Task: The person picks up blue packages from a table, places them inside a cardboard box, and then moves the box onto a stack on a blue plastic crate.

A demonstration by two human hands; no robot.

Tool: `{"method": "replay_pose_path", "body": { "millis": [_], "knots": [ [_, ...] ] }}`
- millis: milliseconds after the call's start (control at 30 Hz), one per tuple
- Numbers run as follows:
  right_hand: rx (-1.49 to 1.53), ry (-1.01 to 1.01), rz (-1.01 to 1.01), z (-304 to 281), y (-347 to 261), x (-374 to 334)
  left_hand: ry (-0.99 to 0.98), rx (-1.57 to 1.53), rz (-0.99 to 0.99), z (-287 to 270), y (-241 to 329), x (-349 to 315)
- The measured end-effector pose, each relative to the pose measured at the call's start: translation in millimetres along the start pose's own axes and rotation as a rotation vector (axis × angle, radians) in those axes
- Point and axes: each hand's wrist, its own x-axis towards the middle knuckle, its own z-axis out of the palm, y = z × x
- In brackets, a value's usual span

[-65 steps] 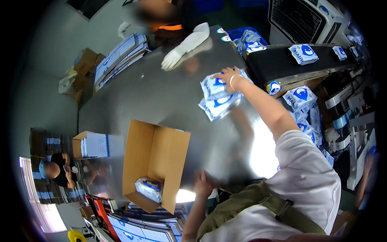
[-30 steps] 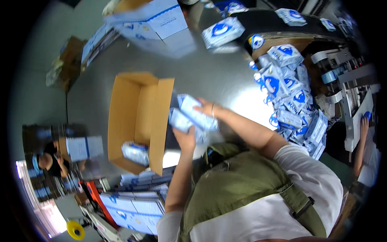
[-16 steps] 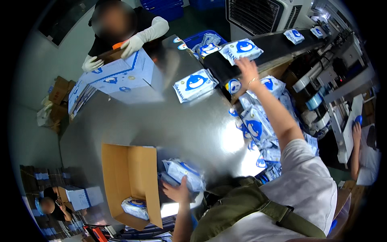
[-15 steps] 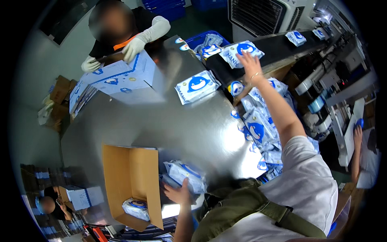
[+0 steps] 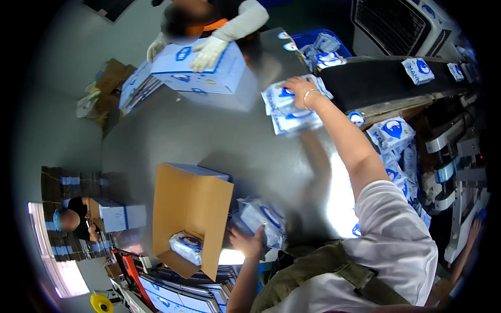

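Observation:
My right hand [image 5: 300,89] grips a white soft pack with a blue whale print, like a pack of wipes [image 5: 275,97], from above. It sits over a second such pack [image 5: 292,124] on the metal table [image 5: 250,148]. My left hand [image 5: 247,241], thumb and fingers apart, is against the near side of upright-leaning wipes packs [image 5: 266,216]. Just left of them stands an open brown carton [image 5: 180,201] with a wipes pack [image 5: 186,248] inside. Whether the left fingertips press on a pack is hard to see.
Across the table a co-worker's gloved hand [image 5: 210,53] rests on a closed white-blue carton [image 5: 201,78]. A black conveyor [image 5: 365,83] carries more packs at the right. Loose packs [image 5: 394,136] are heaped below it. A blue crate [image 5: 342,48] and an air cooler [image 5: 443,26] stand behind.
My right hand has brought a wipes pack from the conveyor's end leftward over the pack on the table. My left hand stays by the packs. The co-worker's carton top is now closed.

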Motion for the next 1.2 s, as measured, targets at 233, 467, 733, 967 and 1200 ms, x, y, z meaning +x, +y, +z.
{"method": "replay_pose_path", "body": {
  "millis": [233,467,733,967,1200],
  "knots": [
    [-0.09,0.101,-0.181,33,-70,-152,0.062,-0.028,0.057,5,-6,-3],
    [-0.145,0.124,-0.134,54,-121,-301,-0.049,-0.117,0.069,-4,-6,-4],
    [0.353,-0.263,0.375,55,-28,-166,-0.194,-0.856,-0.178,11,-64,13],
    [1.13,-0.465,0.366,119,-96,-185,-0.492,-1.181,-0.602,13,-59,17],
    [1.622,-0.277,0.618,112,-60,-262,-0.447,-1.174,-0.487,0,-41,-59]
  ]
}}
